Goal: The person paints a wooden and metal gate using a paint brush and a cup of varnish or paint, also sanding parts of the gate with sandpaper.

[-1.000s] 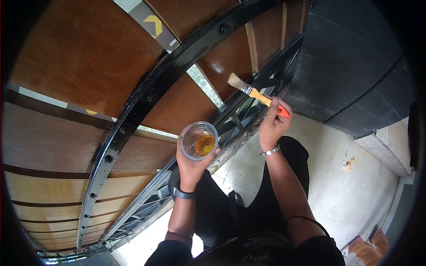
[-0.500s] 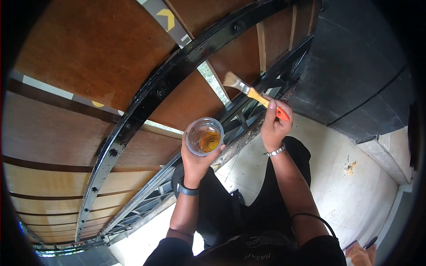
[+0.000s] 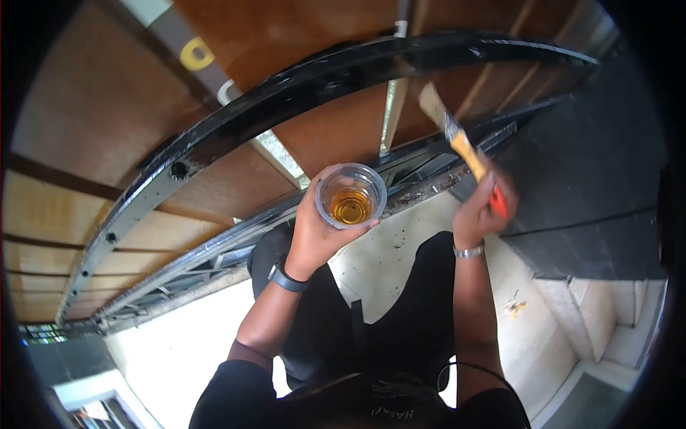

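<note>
Your right hand (image 3: 483,211) now angles the brush (image 3: 468,154) steeper, farther from the cup (image 3: 350,179);
you grip its orange handle (image 3: 498,203), long axis slanting up-left toward the brown panels (image 3: 329,132); your left hand (image 3: 313,234) clasps the cup, below-left of the bristles (image 3: 431,101).

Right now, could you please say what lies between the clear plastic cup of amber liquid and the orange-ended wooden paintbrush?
The head view shows open space between cup and paintbrush, with black metal framework and brown panelling behind.

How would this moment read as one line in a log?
left hand: holding cup | cup contents: amber liquid | right hand: holding brush | brush: apart from cup
</note>
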### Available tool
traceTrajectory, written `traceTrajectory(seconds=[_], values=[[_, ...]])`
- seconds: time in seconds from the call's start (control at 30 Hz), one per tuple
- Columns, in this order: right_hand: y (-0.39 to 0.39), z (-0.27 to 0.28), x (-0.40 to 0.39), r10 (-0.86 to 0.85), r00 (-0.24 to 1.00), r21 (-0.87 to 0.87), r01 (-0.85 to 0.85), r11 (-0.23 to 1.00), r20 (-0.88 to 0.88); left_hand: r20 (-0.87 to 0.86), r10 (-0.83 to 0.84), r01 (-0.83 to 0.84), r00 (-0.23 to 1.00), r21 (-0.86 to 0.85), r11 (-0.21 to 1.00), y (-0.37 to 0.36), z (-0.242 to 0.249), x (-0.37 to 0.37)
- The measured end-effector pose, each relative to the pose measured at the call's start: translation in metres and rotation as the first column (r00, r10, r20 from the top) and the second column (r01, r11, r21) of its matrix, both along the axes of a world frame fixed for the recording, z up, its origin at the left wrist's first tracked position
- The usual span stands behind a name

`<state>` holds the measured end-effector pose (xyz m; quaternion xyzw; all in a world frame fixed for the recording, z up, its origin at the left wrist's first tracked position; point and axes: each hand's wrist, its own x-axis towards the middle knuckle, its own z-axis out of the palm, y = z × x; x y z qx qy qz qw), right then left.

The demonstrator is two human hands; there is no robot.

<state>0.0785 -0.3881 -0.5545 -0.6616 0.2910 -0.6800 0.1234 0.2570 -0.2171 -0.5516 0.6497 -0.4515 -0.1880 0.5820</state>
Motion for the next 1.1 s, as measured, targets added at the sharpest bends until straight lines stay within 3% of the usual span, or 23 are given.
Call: traceTrajectory(seconds=[0.07, 0.1, 0.17, 0.2, 0.3, 0.57, 0.67, 0.87, 0.93, 1.03, 1.1], values=[[0.002, -0.001, -0.015, 0.274, 0.933, -0.258, -0.332, 0.907, -0.235, 0.019, -0.011, 0.011, 1.0, -0.007, 1.0, 0.004, 0.005, 0.0], [0.004, 0.003, -0.016, 0.299, 0.918, -0.257, -0.365, 0.895, -0.263, 0.005, -0.003, 0.003, 1.0, -0.008, 1.0, 0.007, 0.007, 0.0], [0.01, 0.023, -0.014, 0.315, 0.812, -0.295, -0.496, 0.817, -0.491, -0.01, 0.003, -0.003, 1.0, -0.032, 0.999, 0.01, 0.004, 0.004], [0.011, 0.03, -0.008, 0.325, 0.795, -0.291, -0.517, 0.805, -0.513, 0.006, -0.019, 0.019, 1.0, -0.044, 0.999, 0.011, 0.003, 0.005], [0.005, 0.039, 0.018, 0.154, 0.735, -0.332, -0.47, 0.818, -0.661, -0.032, 0.001, -0.003, 0.999, -0.071, 0.997, 0.014, 0.007, 0.005], [0.013, 0.078, 0.031, -0.08, 0.764, -0.476, -0.313, 0.822, -0.64, -0.028, 0.025, -0.026, 0.999, -0.038, 0.999, 0.021, 0.012, 0.013], [0.013, 0.047, 0.04, 0.017, 0.806, -0.427, -0.331, 0.841, -0.592, 0.006, 0.014, -0.014, 1.0, -0.068, 0.998, 0.02, 0.009, 0.017], [0.012, 0.031, 0.046, 0.113, 0.667, -0.134, -0.307, 0.942, -0.737, 0.016, 0.015, -0.014, 1.0, -0.085, 0.996, 0.018, 0.003, 0.024], [0.011, 0.053, 0.041, -0.003, 0.764, -0.34, -0.283, 0.897, -0.645, -0.021, 0.015, -0.017, 1.0, -0.088, 0.996, 0.019, 0.002, 0.025], [0.01, 0.082, 0.035, -0.047, 0.846, -0.461, -0.242, 0.854, -0.531, -0.008, 0.008, -0.008, 1.0, -0.055, 0.998, 0.019, 0.003, 0.028], [0.008, 0.076, 0.038, -0.055, 0.822, -0.461, -0.262, 0.848, -0.567, -0.017, 0.002, -0.003, 1.0, -0.05, 0.999, 0.02, 0.002, 0.029]])
